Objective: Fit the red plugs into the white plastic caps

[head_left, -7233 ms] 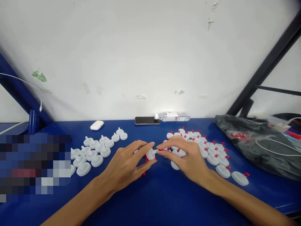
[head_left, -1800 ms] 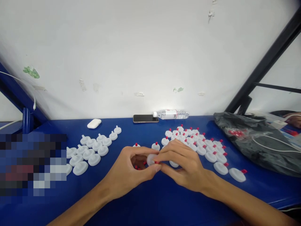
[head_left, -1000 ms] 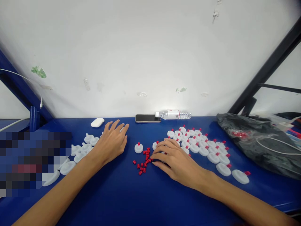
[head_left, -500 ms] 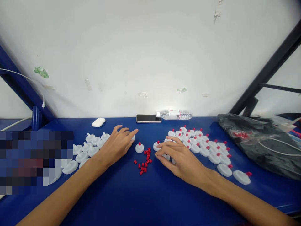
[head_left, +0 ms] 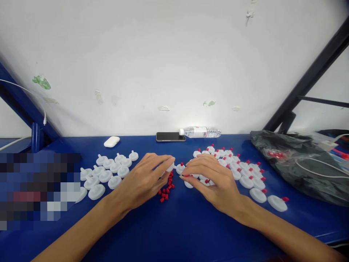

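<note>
the white round part (head_left: 170, 167) is near the centre of the frame, partly hidden by the fingers of my left hand (head_left: 146, 177), which are closed and gripping it. its thin stem points to the right. my right hand (head_left: 218, 178) is just beside, at right of centre, with thumb and forefinger close together. some red shows at these fingertips, but i cannot tell if i am pinching a cap or if it belongs to a part behind.

below my left fingers, loose red caps (head_left: 166, 196) lie in a small group on the blue table (head_left: 174, 233). in the left of the frame stand many bare white parts (head_left: 105, 176) with their stems up. from the centre to the right spread the capped parts (head_left: 247, 182), one of them between my two hands. behind, at the middle of the frame, lie a black phone (head_left: 170, 137) and a clear bottle (head_left: 200, 132).
</note>
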`<state>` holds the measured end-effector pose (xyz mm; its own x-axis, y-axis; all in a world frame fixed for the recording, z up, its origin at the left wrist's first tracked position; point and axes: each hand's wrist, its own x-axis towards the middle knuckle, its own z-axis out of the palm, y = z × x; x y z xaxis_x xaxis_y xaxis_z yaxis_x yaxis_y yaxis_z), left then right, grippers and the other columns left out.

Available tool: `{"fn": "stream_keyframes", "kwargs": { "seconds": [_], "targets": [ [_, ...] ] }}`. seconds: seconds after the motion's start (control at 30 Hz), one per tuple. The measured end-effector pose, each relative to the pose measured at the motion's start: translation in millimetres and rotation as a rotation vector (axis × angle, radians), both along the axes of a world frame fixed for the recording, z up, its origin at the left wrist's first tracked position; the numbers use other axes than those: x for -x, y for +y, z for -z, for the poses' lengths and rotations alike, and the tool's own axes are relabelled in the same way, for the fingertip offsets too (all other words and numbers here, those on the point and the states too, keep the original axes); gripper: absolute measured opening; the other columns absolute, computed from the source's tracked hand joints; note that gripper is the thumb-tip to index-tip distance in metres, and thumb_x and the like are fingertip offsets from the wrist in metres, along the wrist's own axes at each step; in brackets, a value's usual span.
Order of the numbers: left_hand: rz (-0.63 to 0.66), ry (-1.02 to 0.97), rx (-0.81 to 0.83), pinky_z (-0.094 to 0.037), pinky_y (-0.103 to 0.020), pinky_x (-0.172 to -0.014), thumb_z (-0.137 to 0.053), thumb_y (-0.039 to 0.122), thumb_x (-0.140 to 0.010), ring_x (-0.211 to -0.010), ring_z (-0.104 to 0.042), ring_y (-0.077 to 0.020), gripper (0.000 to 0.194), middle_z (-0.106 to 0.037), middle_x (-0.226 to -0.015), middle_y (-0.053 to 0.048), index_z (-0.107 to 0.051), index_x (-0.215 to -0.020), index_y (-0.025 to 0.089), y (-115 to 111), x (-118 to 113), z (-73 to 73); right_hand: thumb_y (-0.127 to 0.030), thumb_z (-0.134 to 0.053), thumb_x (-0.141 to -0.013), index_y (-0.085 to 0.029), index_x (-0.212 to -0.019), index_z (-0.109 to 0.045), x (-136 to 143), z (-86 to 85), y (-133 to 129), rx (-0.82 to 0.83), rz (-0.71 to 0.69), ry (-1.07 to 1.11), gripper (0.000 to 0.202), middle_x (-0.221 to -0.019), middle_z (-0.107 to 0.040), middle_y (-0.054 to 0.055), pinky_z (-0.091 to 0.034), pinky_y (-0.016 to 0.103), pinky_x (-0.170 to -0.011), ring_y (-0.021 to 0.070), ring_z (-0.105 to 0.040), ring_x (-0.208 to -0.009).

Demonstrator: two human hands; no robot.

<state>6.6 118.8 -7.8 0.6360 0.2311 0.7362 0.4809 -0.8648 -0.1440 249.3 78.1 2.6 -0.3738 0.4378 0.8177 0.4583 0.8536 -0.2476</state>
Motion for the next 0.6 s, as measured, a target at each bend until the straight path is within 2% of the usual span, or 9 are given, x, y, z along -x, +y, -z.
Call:
{"fn": "stream_keyframes", "kwargs": {
  "seconds": [0.17,0.27,0.37,0.6],
  "targets": [
    [0.091,-0.01,0.038,-0.056,-0.039,-0.097,-0.067,0.005,-0.096,-0.106,-0.07,-0.0222,0.047,-0.076,-0.124,-0.014,-0.054,-0.141,0.009,-12,-11,1.2,-0.009,-0.075,-0.096,-0.021,-0.103,-0.072,0,-0.4,-1,-0.009,-0.032,0.012,0.014,-0.092,-0.081,0.002,-0.055,0.038,-0.087,0.0184,-0.074,-0.085],
    [0.094,-0.053,0.14,-0.057,-0.035,-0.094,-0.066,0.007,-0.096,-0.1,-0.07,-0.0186,0.053,-0.077,-0.117,-0.011,-0.05,-0.147,0.011,-17,-15,1.3,-0.01,-0.074,-0.096,-0.022,-0.104,-0.072,0,0.7,-1,0.008,-0.044,0.018,0.015,-0.093,-0.082,0.001,-0.055,0.038,-0.085,0.0187,-0.075,-0.084],
    [0.094,-0.107,0.23,-0.057,-0.03,-0.095,-0.066,0.009,-0.098,-0.103,-0.069,-0.0155,0.054,-0.077,-0.117,-0.007,-0.049,-0.149,0.016,-20,-18,2.3,-0.012,-0.074,-0.097,-0.023,-0.105,-0.073,0,1.4,-1,0.023,-0.057,0.039,0.014,-0.093,-0.082,0.001,-0.057,0.038,-0.084,0.0191,-0.076,-0.084],
    [0.1,-0.137,0.305,-0.054,-0.03,-0.097,-0.066,0.013,-0.098,-0.107,-0.069,-0.0147,0.055,-0.075,-0.124,-0.007,-0.047,-0.149,0.017,-26,-22,3.8,-0.017,-0.073,-0.099,-0.021,-0.102,-0.073,1,1.4,-1,0.044,-0.101,0.068,0.005,-0.091,-0.083,0.002,-0.058,0.036,-0.082,0.0179,-0.076,-0.084]
  ]
}}
